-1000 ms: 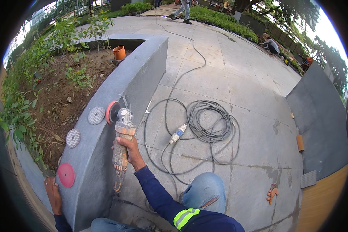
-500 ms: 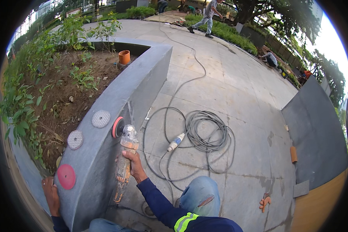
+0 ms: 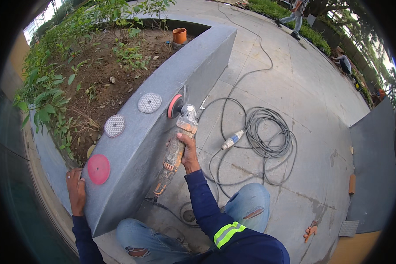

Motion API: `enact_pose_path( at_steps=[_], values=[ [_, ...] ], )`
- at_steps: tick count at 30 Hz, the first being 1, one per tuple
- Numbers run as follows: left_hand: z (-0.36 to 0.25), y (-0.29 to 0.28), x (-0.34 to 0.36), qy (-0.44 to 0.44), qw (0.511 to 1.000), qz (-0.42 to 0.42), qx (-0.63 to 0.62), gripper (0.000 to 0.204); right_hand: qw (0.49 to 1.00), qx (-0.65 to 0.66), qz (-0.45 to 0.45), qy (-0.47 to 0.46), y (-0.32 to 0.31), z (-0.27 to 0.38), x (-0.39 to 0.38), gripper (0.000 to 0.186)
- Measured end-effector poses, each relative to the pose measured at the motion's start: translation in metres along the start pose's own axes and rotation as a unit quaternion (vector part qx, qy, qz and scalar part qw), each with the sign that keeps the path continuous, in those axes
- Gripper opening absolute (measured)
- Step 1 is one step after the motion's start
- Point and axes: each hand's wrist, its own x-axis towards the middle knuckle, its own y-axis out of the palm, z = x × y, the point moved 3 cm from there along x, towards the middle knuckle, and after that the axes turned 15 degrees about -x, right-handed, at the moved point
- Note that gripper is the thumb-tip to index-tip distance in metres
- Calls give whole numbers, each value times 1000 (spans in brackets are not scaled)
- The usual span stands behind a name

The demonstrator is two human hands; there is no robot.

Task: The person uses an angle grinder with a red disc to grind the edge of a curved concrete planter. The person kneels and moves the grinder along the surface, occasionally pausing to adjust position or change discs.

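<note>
My right hand (image 3: 189, 154) grips the body of a worn, dusty orange angle grinder (image 3: 173, 154). The grinder's round backing pad with a red rim (image 3: 175, 106) is at the inner face of the grey planter wall (image 3: 138, 154), just below its top edge; whether it touches I cannot tell. My left hand (image 3: 76, 190) lies against the wall's outer edge, fingers extended and holding nothing. Beside it, on the wall top, is a pink round disc (image 3: 98, 169). Farther along the top lie two whitish honeycomb polishing pads, a nearer one (image 3: 115, 126) and a farther one (image 3: 149, 102).
A coiled grey cable (image 3: 273, 132) with a blue-and-white connector (image 3: 232, 140) lies on the paving to the right. Soil, plants and an orange pipe (image 3: 179, 35) fill the planter. Orange gloves (image 3: 310, 231) and a grey panel (image 3: 374, 163) are at right. A person (image 3: 296, 20) walks far off.
The view has swung, so the wall, grinder and cable appear farther right. The grinder stays by the wall in my right hand. The distant person has walked on.
</note>
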Motion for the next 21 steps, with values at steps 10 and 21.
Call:
enact_pose_path(
  at_steps=[10, 21],
  values=[
    [7, -5, -6, -7, 1000, 2, -16, 37, 999, 9, 26, -36, 32, 18, -14, 47],
    [19, -3, 0, 1, 1000, 0, -18, 36, 999, 53, 2, 3, 2, 13, 15, 47]
  ],
)
